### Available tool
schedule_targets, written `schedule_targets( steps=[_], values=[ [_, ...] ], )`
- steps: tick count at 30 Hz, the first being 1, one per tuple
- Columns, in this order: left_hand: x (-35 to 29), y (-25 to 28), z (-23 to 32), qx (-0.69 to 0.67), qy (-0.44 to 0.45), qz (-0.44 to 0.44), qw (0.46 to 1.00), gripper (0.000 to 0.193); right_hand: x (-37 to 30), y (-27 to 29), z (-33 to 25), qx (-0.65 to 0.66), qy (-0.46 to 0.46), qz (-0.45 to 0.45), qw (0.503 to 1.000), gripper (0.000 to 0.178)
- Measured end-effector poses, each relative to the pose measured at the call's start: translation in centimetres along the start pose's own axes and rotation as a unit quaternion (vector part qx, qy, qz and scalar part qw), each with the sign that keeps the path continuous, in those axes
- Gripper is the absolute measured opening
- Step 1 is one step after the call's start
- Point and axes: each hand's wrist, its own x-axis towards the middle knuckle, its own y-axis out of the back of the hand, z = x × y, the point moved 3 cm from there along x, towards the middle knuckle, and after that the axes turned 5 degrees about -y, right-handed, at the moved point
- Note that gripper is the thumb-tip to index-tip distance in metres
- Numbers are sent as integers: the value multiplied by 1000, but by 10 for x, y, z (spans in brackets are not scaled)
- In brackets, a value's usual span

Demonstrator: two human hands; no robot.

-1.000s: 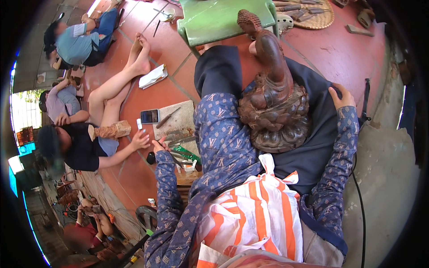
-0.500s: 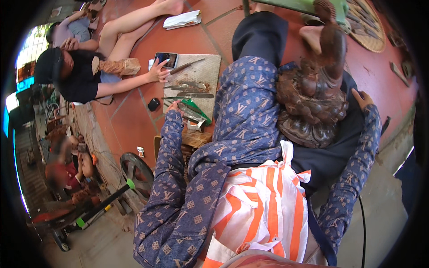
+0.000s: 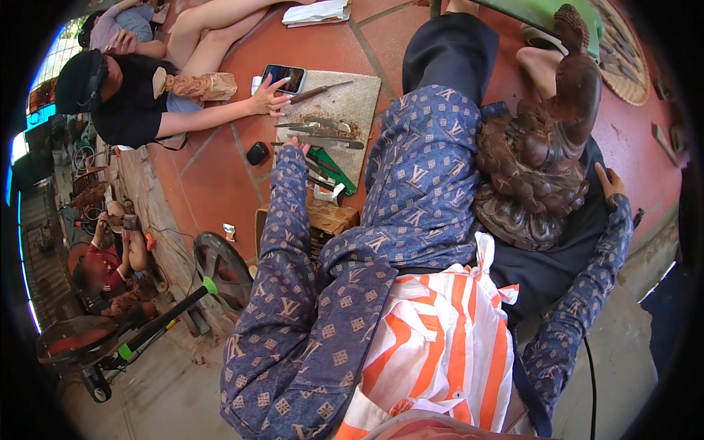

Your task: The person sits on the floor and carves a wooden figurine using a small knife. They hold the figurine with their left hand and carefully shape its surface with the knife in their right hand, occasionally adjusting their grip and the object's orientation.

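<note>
A dark brown carved wooden statue [image 3: 532,172] leans across my lap on the right, its knobbed head toward the far side. My right hand [image 3: 610,181] lies open on the dark trouser cloth beside the statue, thumb apart from the fingers. On the left, my left hand [image 3: 299,145] reaches over a pale mat [image 3: 367,95], its partly visible fingers stretched toward the slim carving tools [image 3: 323,136]. Whether they touch a tool is too small to make out. Just nearer than this hand lie a green sheath-like piece [image 3: 334,170] and more blades.
A wooden block [image 3: 330,216] stands beside my left forearm. At far left a seated person's hand [image 3: 269,99] touches a phone [image 3: 292,79]; a pale wood carving [image 3: 202,86] is on their lap. A black case [image 3: 258,153] and a wheeled frame [image 3: 220,271] are left. A tool basket [image 3: 623,55] lies far right.
My left hand has moved farther away, from the green piece toward the slim tools. The view has shifted, so most things appear farther right. My right hand stays beside the statue.
</note>
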Motion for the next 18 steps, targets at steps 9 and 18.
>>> schedule_targets(
  steps=[9, 18],
  values=[
    [16, 34, 22, 91, -27, -175, 980, 16, -3, 0, 3, 4, -4, 8, 1000, 87],
    [-10, 51, 10, 406, 45, 79, 909, 14, -7, 4, 15, -13, -24, 57, 998, 83]
  ],
)
